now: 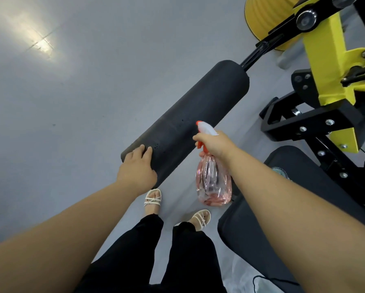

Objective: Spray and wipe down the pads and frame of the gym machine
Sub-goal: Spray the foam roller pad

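A long black foam roller pad [194,115] runs diagonally across the middle of the view, on a black bar from the yellow and black machine frame [327,66]. My left hand [138,169] rests on the pad's near end, fingers laid over the top. My right hand [214,142] grips the neck of a clear pink spray bottle [214,182] with a white and orange head, its nozzle pointing at the pad. Small wet dots show on the pad beside the nozzle.
A black seat pad [268,235] lies at the lower right, with a bit of teal cloth [280,171] on it beside my right forearm. A yellow ribbed disc [264,20] stands at the top right. Grey floor spreads to the left; my sandalled feet stand below the roller.
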`<control>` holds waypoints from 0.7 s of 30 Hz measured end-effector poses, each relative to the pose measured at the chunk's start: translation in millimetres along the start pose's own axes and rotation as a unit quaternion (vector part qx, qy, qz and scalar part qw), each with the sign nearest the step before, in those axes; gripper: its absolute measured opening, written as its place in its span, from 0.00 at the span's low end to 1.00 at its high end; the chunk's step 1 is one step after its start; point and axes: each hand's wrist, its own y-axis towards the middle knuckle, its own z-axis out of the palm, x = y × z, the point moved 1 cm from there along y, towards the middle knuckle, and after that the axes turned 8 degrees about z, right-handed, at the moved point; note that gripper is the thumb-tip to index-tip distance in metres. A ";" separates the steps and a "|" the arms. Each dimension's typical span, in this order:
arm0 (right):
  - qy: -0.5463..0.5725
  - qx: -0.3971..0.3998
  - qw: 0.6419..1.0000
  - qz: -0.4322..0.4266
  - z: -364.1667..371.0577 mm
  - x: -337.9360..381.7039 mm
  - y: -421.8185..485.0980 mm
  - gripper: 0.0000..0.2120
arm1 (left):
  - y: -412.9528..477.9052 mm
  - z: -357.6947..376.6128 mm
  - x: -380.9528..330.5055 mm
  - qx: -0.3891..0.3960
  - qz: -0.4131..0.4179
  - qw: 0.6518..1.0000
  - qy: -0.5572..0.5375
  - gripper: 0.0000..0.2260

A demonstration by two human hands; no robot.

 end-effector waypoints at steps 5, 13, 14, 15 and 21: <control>0.114 -0.092 0.989 0.010 -23.5 -4.9 4.1 0.10 | -4.3 -0.9 -11.0 -0.001 0.008 1.000 0.017 0.25; 0.145 -0.109 0.983 -0.032 -37.6 -21.3 -10.2 0.05 | 6.1 -7.4 -61.0 -0.051 0.060 0.996 -0.030 0.22; 0.167 -0.109 0.979 -0.030 -39.7 -26.9 -12.7 0.05 | 9.0 -6.2 -73.9 -0.044 0.082 0.993 -0.066 0.23; 0.174 -0.106 0.978 -0.032 -42.5 -33.2 -15.6 0.06 | 11.6 -4.7 -87.7 -0.012 0.097 0.988 -0.117 0.24; 0.240 -0.044 0.964 -0.102 -67.5 -70.5 -27.3 0.11 | 9.8 8.1 -154.5 0.220 0.162 0.913 -0.303 0.42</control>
